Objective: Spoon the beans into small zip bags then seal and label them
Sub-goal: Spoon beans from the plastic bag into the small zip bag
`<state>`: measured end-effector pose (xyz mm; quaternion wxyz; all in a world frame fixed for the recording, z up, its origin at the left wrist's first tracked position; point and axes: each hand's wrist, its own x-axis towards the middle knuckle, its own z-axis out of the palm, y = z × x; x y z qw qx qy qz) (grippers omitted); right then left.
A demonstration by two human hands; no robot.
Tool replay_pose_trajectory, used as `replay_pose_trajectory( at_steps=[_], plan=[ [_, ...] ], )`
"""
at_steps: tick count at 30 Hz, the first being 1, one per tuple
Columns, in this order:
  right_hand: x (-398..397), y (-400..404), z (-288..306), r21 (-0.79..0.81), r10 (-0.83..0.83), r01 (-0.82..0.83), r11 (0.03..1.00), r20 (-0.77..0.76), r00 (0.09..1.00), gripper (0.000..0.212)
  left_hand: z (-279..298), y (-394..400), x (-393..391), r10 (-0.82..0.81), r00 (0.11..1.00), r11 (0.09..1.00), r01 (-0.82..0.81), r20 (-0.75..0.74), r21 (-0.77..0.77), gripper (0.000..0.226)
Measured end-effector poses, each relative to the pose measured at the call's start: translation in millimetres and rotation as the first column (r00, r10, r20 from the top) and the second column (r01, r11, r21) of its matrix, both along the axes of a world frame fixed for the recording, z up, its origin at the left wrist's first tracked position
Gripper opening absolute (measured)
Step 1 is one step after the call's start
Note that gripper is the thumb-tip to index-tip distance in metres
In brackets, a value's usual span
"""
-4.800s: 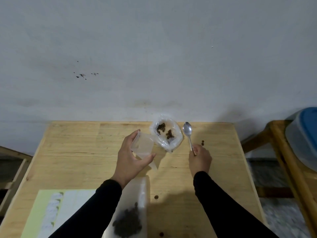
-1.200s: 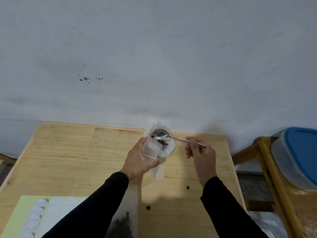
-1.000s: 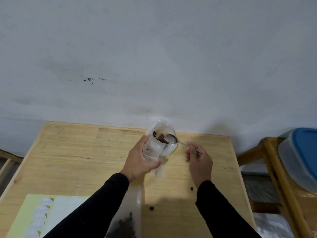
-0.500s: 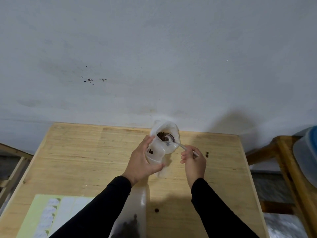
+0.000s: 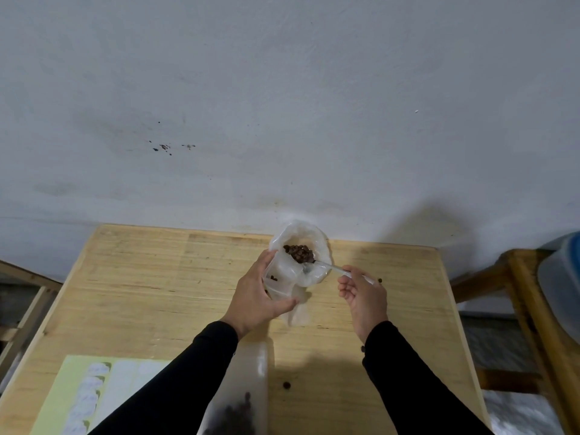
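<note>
Fingers (image 5: pixel 344 275) behind bean-laden spoon (image 5: pixel 326 265)

Large clear bag (image 5: pixel 309 268) at bench far edge, mouth open, dark beans (image 5: pixel 299 253) heaped inside. Spoon (image 5: pixel 332 267) bowl dipped into it, handle slanting right. Small zip bag (image 5: pixel 279 285) held upright beside it, a few beans inside. Filled zip bag (image 5: pixel 238 400) flat at near edge. Label sheet (image 5: pixel 84 394) near-left.

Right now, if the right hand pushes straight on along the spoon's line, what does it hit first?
Probably the bean pile in the open plastic bag; the right hand aims its spoon there. Depth unclear.
</note>
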<state>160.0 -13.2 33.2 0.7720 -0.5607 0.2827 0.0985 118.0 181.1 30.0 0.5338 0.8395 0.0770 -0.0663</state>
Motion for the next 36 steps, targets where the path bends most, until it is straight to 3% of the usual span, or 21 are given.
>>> replay_pose_trajectory(
  at_steps=[6, 13, 20, 26, 31, 36],
  plan=[
    [1.4, -7.9, 10.1, -0.008, -0.023, 0.023, 1.000, 0.029, 0.999, 0.019, 6.7, -7.5, -1.0, 0.004, 1.000, 0.999, -0.004, 0.000, -0.038, 0.082],
    [-0.2, -5.7, 14.3, -0.008, -0.021, 0.021, 1.000, 0.041, 0.999, 0.018, 11.3, -11.1, -4.1, -0.049, 0.999, 0.997, 0.049, 0.010, -0.057, 0.097],
    [-4.3, -8.2, 30.0, -0.048, 0.005, 0.000, 0.999, 0.096, 0.995, 0.020, 21.0, -12.1, -2.6, -0.027, 1.000, 0.996, 0.027, 0.001, -0.090, 0.084],
    [-12.3, -13.7, 48.3, -0.095, 0.066, -0.050, 0.994, 0.176, 0.982, 0.020, 20.8, -13.6, -1.9, -0.017, 1.000, 0.996, 0.017, 0.001, -0.089, 0.090],
    [-19.3, -9.6, 58.0, -0.262, 0.215, -0.148, 0.954, 0.248, 0.945, 0.019, 18.7, -13.0, -1.1, -0.009, 1.000, 0.997, 0.009, -0.003, -0.081, 0.094],
    [-24.0, -3.7, 57.8, -0.538, 0.448, -0.224, 0.813, 0.332, 0.830, 0.018, 18.8, -10.5, -1.8, -0.024, 1.000, 0.997, 0.023, -0.012, -0.071, 0.103]
  ],
)
